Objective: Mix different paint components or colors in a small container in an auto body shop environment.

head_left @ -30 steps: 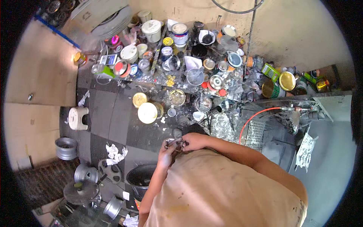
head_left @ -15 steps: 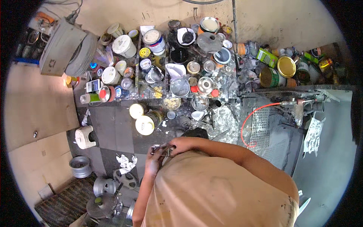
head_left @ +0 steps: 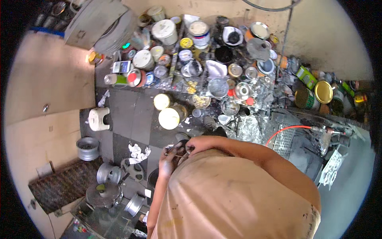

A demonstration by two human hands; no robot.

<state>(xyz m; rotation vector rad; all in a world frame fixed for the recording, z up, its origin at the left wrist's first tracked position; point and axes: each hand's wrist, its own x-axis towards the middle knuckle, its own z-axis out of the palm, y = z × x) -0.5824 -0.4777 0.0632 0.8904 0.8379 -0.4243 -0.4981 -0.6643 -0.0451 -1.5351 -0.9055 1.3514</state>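
My left hand [head_left: 168, 158] and my right hand [head_left: 192, 145] are close together in front of my tan-shirted body [head_left: 234, 191]. My left fingers are closed round something small, with a thin metal piece [head_left: 179, 156] showing between the hands. My right fingers are bent round the same small thing, partly hidden behind the hand. A dark, indistinct shape [head_left: 182, 139] lies just beyond them. Past the hands, two yellow-and-white tins [head_left: 168, 118] stand on the checkered floor [head_left: 125, 109].
A crowded bench of paint cans [head_left: 164, 32] runs along the back. A red hose [head_left: 284, 129] curves over a grate at right, beside more tins [head_left: 306, 98]. A white stool [head_left: 98, 117], wheel rims [head_left: 87, 148] and crumpled paper [head_left: 139, 153] are at left.
The view has swung and shifted, moving the surroundings across the frame. My hands stay together at the small thing, with slight movement of the fingers.
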